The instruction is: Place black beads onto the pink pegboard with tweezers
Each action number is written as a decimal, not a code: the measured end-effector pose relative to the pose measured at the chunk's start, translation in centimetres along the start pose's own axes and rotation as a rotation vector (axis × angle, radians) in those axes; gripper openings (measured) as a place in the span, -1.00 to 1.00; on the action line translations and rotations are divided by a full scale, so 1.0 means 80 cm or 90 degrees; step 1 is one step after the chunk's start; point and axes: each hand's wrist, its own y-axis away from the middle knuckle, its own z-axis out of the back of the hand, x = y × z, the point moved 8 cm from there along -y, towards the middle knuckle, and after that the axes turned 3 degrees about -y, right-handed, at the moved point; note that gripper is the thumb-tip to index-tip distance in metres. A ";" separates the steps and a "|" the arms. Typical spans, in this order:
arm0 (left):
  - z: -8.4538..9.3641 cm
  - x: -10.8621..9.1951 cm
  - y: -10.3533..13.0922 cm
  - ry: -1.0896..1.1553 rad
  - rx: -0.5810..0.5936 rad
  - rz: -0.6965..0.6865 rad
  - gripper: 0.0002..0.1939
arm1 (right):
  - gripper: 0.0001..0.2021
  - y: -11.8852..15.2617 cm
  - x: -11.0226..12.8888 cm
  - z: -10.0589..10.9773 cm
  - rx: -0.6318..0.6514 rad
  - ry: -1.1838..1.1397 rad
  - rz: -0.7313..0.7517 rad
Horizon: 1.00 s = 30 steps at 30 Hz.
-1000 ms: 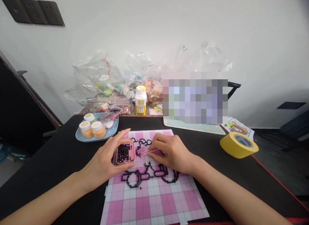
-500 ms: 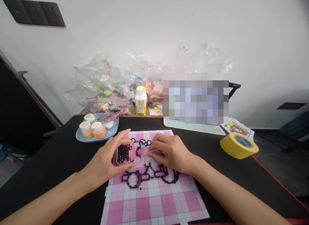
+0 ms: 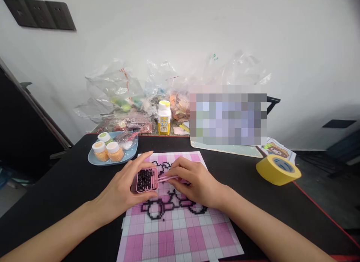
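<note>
My left hand (image 3: 120,185) grips a small pink box (image 3: 147,179) of black beads between thumb and fingers, above the left part of the board. Pink tweezers (image 3: 168,178) are pinched in my right hand (image 3: 197,179), and their tips reach the right edge of the box. Whether a bead sits between the tips is too small to tell. Under both hands lies a pink and white checked pegboard (image 3: 168,239). Black beads form outlines (image 3: 155,209) on it, partly covered by my right hand.
A blue plate (image 3: 98,161) with lidded jars (image 3: 114,152) stands at the back left. Behind are a white and yellow bottle (image 3: 164,118), plastic bags (image 3: 112,85) and a blurred-out panel (image 3: 227,117). Yellow tape (image 3: 278,170) lies at the right.
My right hand has moved slightly left, bringing the tweezers from over the board to the box's right edge. My left hand and the box have barely moved.
</note>
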 end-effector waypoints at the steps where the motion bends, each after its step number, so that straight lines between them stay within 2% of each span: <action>1: 0.000 0.000 0.000 0.002 0.001 0.003 -0.12 | -0.83 0.000 0.000 -0.001 0.001 0.001 0.001; 15: -0.001 0.001 0.001 -0.001 0.025 0.018 -0.10 | -0.77 -0.002 0.001 -0.008 0.036 0.028 0.006; 22: 0.000 0.003 0.000 0.001 0.017 0.013 -0.12 | -0.75 -0.003 0.003 -0.009 0.027 0.049 0.007; 30: 0.003 0.001 -0.001 -0.028 0.003 -0.002 -0.13 | -0.85 -0.004 -0.009 0.019 -0.030 0.007 -0.032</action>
